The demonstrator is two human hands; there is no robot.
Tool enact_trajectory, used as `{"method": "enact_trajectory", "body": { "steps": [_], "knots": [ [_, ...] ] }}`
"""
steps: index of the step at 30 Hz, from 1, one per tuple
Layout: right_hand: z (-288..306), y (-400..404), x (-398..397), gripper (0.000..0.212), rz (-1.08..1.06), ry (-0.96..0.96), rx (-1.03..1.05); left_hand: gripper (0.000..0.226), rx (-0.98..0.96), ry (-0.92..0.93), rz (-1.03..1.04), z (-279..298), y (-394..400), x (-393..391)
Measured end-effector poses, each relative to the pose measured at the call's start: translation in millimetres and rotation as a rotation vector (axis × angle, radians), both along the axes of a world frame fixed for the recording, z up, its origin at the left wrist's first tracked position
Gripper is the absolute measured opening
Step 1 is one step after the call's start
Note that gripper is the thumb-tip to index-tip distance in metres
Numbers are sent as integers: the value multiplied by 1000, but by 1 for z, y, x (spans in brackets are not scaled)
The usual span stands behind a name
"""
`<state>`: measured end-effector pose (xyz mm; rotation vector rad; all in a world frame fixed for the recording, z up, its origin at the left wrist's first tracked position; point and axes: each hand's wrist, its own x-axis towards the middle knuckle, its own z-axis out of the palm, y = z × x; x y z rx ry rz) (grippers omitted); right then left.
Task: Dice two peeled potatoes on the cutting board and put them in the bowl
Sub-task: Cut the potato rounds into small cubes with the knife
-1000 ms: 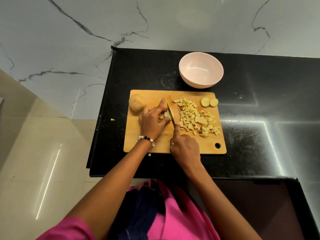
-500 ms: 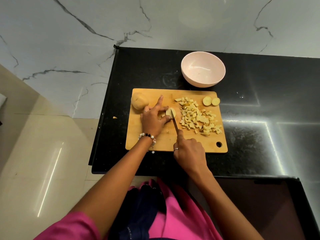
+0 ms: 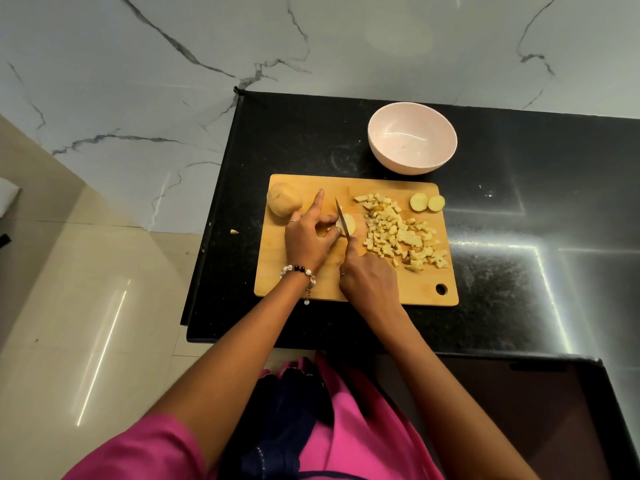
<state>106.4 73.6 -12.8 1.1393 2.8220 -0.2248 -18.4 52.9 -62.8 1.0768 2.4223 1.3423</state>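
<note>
Nearest the viewer, two bare forearms are extended from pink sleeves over the near edge of the black bench. A wooden cutting board is laid on the bench close to that near edge, with a round hole at its near right corner. The right hand is placed over the near middle of the board, its fingers curled round the handle of a knife and its forefinger laid along the top; the handle itself is hidden by the hand. The left hand, a beaded bracelet worn on its wrist, is set just left of the blade, a potato slice being pinched between thumb and curled fingers while the forefinger is stretched out straight toward the far edge. The blade is set across that slice near the board's middle. A heap of diced potato is spread over the right half of the board. Two round slices are left at the far right corner, touching each other. A whole peeled potato is seen at the far left corner. Beyond the board's far edge, toward the right, a pale pink bowl is stood upright on the bench, apart from the board.
</note>
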Motion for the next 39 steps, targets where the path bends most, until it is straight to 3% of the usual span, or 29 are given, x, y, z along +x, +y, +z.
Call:
{"method": "enact_trajectory", "body": {
  "steps": [9, 14, 20, 26, 33, 39],
  "knots": [
    [5, -28, 38, 61, 12, -50, -128, 74, -14, -26, 6, 0, 0, 0],
    [11, -10, 24, 55, -40, 75, -106, 55, 39, 14, 0, 0, -3, -1],
    [4, 1, 11, 55, -17, 46, -100, 25, 12, 33, 41, -2, 0, 1],
    [-2, 4, -1, 58, 17, 4, -49, 20, 35, 23, 61, -3, 1, 1],
    [6, -16, 30, 60, 49, -34, -142, 21, 16, -12, 46, -3, 3, 1],
    [17, 4, 33, 50, -16, 179, -204, 20, 20, -10, 38, 0, 0, 2]
  ]
}}
